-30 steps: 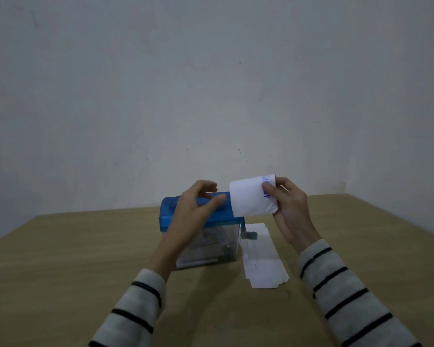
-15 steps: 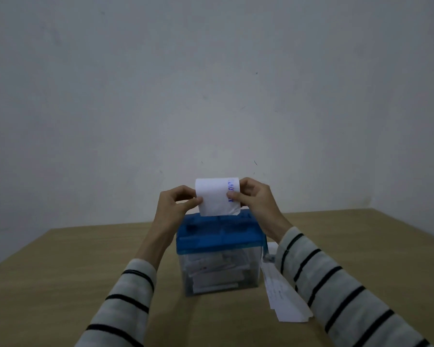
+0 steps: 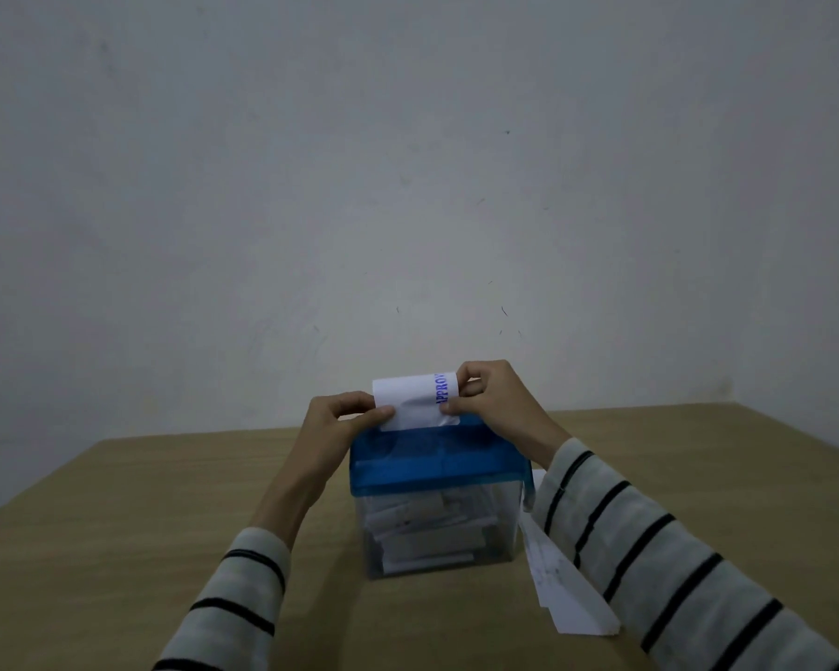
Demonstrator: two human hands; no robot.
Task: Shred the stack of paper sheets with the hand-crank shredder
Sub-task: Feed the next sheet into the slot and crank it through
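Note:
The hand-crank shredder (image 3: 437,462) has a blue lid over a clear bin holding cut white strips, and it stands mid-table. A white paper sheet (image 3: 415,399) with a blue stamp stands upright above the lid's slot, its lower edge at the slot. My left hand (image 3: 345,423) pinches the sheet's left edge. My right hand (image 3: 492,397) pinches its right edge by the stamp. The stack of paper sheets (image 3: 565,588) lies on the table right of the shredder, partly hidden under my right sleeve. The crank is mostly hidden behind my right forearm.
The wooden table (image 3: 117,549) runs to a plain grey wall at the back, with its right edge angling away at the far right. My striped sleeves cross the near table on both sides of the shredder.
My right hand carried the sheet from right of the shredder to above its slot. My left hand left the lid and took the sheet's left edge. The sheet has come lower onto the lid.

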